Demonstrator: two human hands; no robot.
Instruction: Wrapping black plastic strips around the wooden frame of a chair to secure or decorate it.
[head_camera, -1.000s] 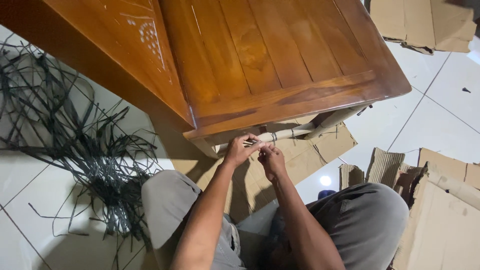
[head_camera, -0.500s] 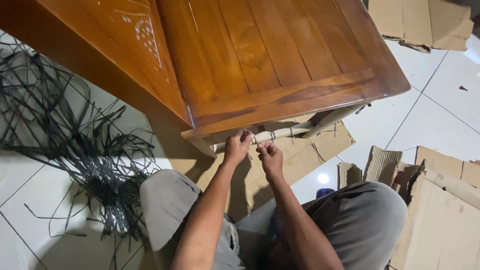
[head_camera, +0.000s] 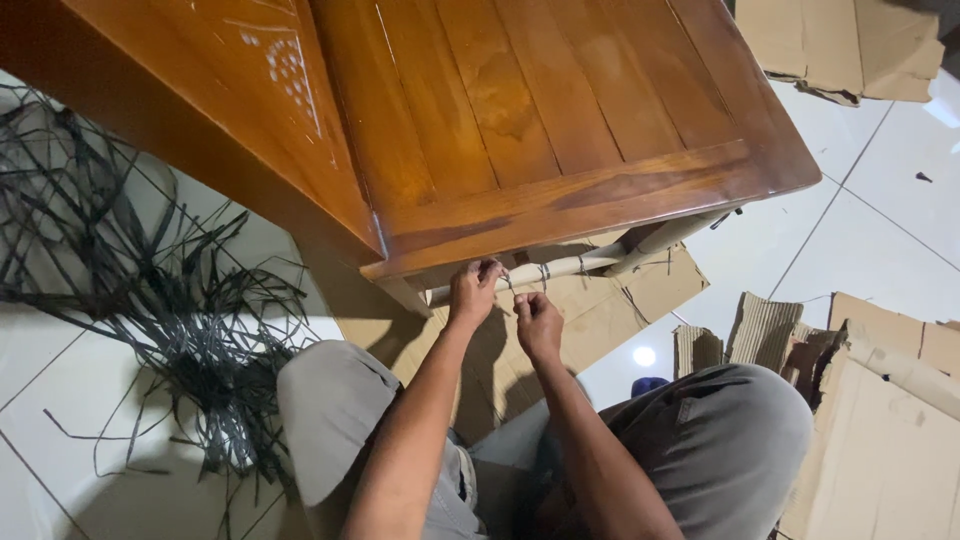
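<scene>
The big wooden table (head_camera: 520, 130) stands over you, with flat cardboard (head_camera: 600, 310) under it and a heap of black strips (head_camera: 180, 300) at your left. Just under the table's edge runs a pale rail (head_camera: 575, 266); your 2 hands meet there. Your left hand (head_camera: 472, 293) and right hand (head_camera: 538, 322) each pinch a thin dark strip (head_camera: 510, 283): keep it taut, I'd say, and close against the rail.

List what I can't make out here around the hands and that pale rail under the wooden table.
- Head view: left hand fingertips sit under the wooden table edge; its grip is hidden.
- Right hand shows its back only; what it pinches is too small to tell.
- Pale rail: its left end is covered by the left hand, its right end by the table corner.
- Dark strips run off the left edge.
- Cardboard is cut by the right edge.
</scene>
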